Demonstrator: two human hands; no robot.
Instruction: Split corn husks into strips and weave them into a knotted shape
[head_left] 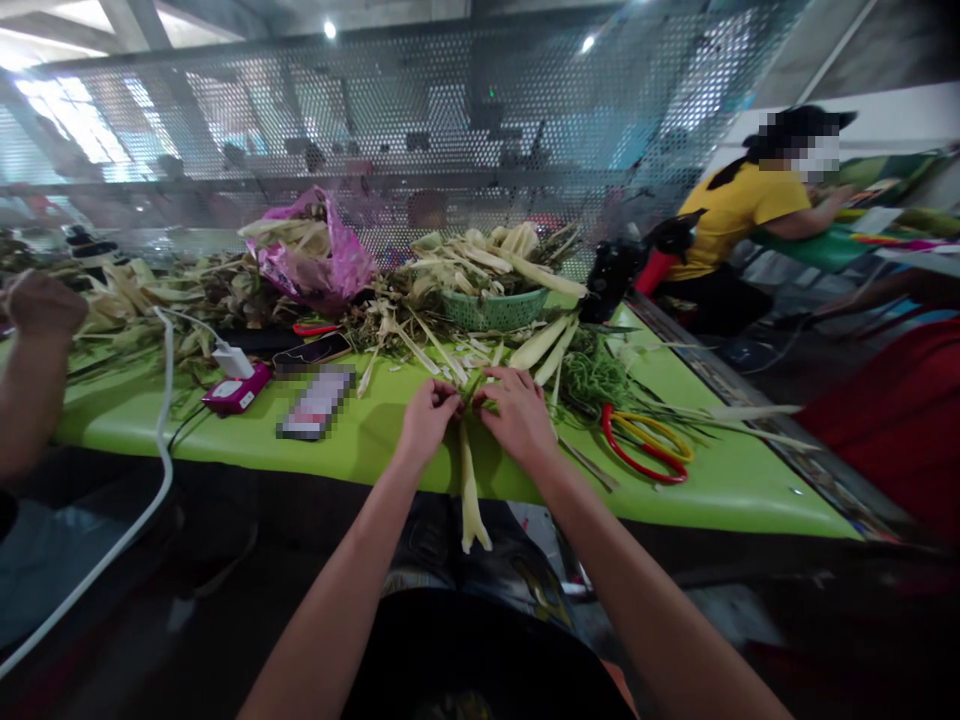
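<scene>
Over the near edge of the table, my left hand (429, 415) and my right hand (517, 408) face each other with fingers bent into pinches. Between them is a pale yellow-green plant stalk (469, 475), whose forked white end hangs down past the table edge toward my lap. Its upper end lies among my fingertips with some thin green strands, too small to make out well. Just beyond my hands, white scraps (471, 357) are scattered. To the right of my right hand sit a heap of shredded green strips (596, 375) and pale leafy stalks (541, 343).
A green basket (495, 310) and a pink plastic bag (315, 265) hold husks. On the green table (360, 450) lie a phone (316, 402), a magenta power block (236, 388) and red and yellow loops (649, 445). A white cable (166, 430) hangs left, near another person's arm (34, 370).
</scene>
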